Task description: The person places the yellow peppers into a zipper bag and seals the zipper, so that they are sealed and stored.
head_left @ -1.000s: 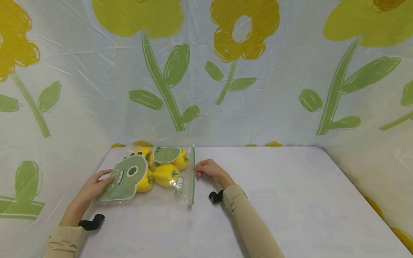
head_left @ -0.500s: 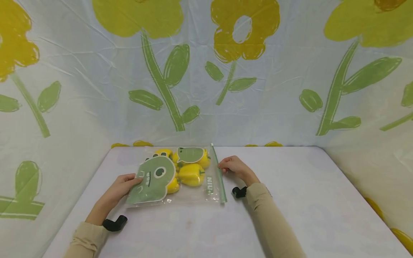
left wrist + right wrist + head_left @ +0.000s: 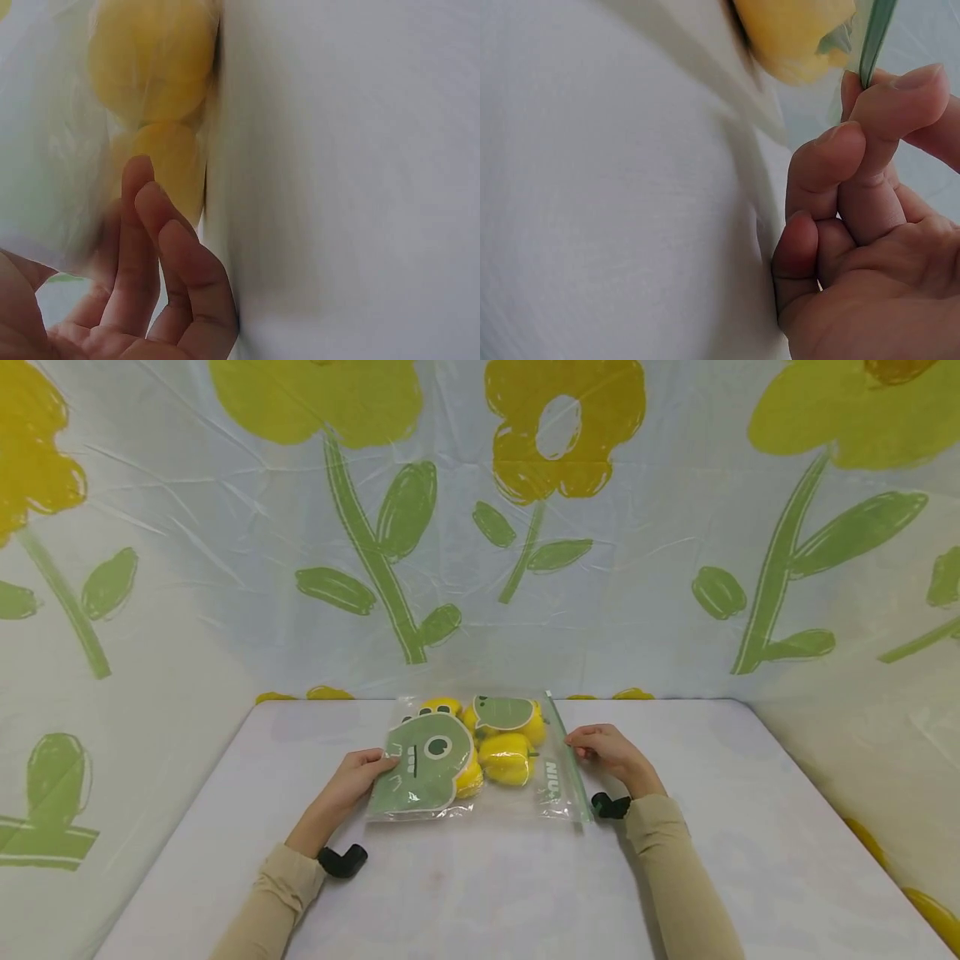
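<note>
A clear zip bag with green monster prints lies over the white table, with several yellow bell peppers inside. At the bag's left end my left hand pinches the plastic, thumb on top and fingers beneath. In the left wrist view, those fingers lie under the bag, close to yellow peppers seen blurred through the film. My right hand pinches the green zip strip along the bag's right edge. The right wrist view has this strip between the thumb and finger, beside one pepper.
The white tabletop stretches in front of the bag and to both sides. Behind it hangs a pale cloth printed with yellow flowers and green stems. Black wrist mounts sit on both forearms, low over the table.
Both hands have carried the bag of bell peppers to the right, from the table's left side to near its middle. The two holds look the same throughout.
</note>
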Demonstrator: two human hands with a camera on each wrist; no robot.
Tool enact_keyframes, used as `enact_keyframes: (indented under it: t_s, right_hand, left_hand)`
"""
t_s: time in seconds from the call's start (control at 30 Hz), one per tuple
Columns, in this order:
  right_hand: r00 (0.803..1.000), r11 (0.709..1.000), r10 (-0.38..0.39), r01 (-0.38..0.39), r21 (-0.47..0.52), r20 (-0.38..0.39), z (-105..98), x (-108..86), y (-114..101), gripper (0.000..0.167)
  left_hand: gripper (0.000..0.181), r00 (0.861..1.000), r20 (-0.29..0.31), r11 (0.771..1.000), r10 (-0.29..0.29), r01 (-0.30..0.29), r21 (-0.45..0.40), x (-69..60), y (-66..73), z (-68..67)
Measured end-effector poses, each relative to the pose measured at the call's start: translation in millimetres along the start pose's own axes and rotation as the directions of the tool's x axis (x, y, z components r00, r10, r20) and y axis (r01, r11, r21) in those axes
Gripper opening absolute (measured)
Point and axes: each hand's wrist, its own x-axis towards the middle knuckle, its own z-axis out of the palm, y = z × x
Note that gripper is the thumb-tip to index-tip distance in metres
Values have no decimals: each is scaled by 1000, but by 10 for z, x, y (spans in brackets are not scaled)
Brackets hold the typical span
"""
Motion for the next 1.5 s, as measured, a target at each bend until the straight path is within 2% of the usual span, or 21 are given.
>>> enact_keyframes:
  t_s: [0.1, 0.27, 0.37, 0.53, 0.7, 0.87, 0.97, 1.23, 1.43, 1.5]
  right_hand:
    - [1000, 1000, 6, -6, 8, -14, -19, -8, 25, 10]
    - [999, 1000, 16, -15, 15, -45, 12, -20, 46, 11]
    - [998, 1000, 6, -4, 25, -67, 57, -37, 34, 11]
    - [997, 999, 2, 1, 40, -75, 94, -45, 15, 13]
    - [997, 999, 20, -16, 52, -77, 124, -21, 38, 18]
    - [994, 1000, 13, -10, 23, -106, 152, -24, 57, 15]
    - [993, 1000, -12, 11, -15, -114, 163, -33, 63, 14]
    - [990, 998, -15, 7, -59, -138, 162, -62, 58, 12]
    - [989, 998, 2, -11, -56, -145, 128, -71, 50, 20]
    - [987, 998, 7, -17, -61, -163, 103, -104, 33, 25]
  left_hand:
    - [21, 1000, -17, 1000, -7, 7, -21, 32, 0, 27]
    - [27, 999, -26, 999, -28, 28, -33, 37, -8, 22]
    - [31, 1000, -3, 998, -24, 24, -62, -4, 12, 18]
    - [34, 1000, 8, 994, -12, 13, -107, 7, -20, -5]
    - [36, 999, 11, 989, -41, 42, -138, 32, -83, -50]
    - [42, 998, 32, 986, -60, 64, -157, 36, -110, -67]
    - [39, 997, 30, 982, -70, 74, -176, 36, -121, -69]
    - [13, 999, 23, 992, -49, 51, -114, 51, -137, -39]
    - [15, 999, 31, 996, -25, 27, -88, 64, -131, -44]
    - [18, 999, 22, 998, -23, 25, -53, 47, -117, -62]
